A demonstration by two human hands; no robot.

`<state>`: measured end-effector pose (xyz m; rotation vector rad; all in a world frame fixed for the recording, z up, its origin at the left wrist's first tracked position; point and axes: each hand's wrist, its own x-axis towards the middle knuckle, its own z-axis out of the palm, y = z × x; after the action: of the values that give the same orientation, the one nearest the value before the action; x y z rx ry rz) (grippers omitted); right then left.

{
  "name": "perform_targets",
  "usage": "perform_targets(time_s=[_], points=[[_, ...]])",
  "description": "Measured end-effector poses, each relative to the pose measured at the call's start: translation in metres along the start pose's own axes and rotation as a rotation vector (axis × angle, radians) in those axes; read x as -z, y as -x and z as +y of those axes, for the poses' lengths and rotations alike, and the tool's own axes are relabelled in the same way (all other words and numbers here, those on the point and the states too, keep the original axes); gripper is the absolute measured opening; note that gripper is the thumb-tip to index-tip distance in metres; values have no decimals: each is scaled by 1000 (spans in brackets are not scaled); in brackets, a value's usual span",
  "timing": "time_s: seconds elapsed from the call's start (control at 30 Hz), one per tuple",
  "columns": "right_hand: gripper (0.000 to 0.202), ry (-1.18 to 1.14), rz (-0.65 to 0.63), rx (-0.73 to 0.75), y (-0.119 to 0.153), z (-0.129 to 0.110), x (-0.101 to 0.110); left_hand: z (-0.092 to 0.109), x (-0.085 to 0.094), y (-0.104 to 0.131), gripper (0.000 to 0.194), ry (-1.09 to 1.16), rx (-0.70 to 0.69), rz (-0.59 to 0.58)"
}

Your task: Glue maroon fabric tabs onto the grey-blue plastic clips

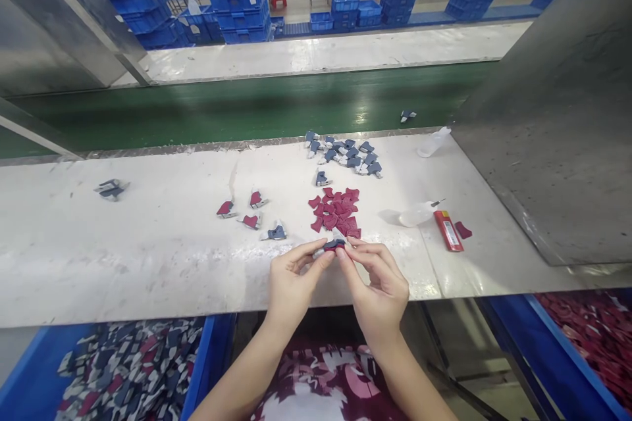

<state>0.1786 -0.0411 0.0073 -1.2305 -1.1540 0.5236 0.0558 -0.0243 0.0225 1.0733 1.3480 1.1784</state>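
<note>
Between the fingertips of my left hand (296,279) and my right hand (378,283) is a small grey and dark-blue plastic part (334,245) with a dark red piece along its near side. Both hands pinch it, one at each end, just above the table's front edge. Right beyond it lies a pile of dark red flat pieces (336,207). Further back is a cluster of blue and grey parts (350,154), with a single one (322,177) nearer. Left of my hands lie several parts with red faces (251,220) and a blue-grey one (275,231).
A squeeze bottle with a needle tip (417,214) lies at right beside a red box (448,231) and a loose red piece (463,230). Another bottle (434,143) lies behind. A green conveyor belt (247,108) crosses beyond. Blue bins (210,355) of parts stand below the white table (162,276).
</note>
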Motion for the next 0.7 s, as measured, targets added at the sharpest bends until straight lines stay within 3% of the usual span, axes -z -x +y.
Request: perform_targets(time_s=[0.53,0.6,0.7], points=[[40,211,159,435,-8,-4,-1,23,-12,4,23,267,127,60],[33,171,170,401,-9,-3,-1,23,-14,5,22,265,112,58],[18,-4,148,177,-12,-5,2,23,-15,6,20,231,73,49]])
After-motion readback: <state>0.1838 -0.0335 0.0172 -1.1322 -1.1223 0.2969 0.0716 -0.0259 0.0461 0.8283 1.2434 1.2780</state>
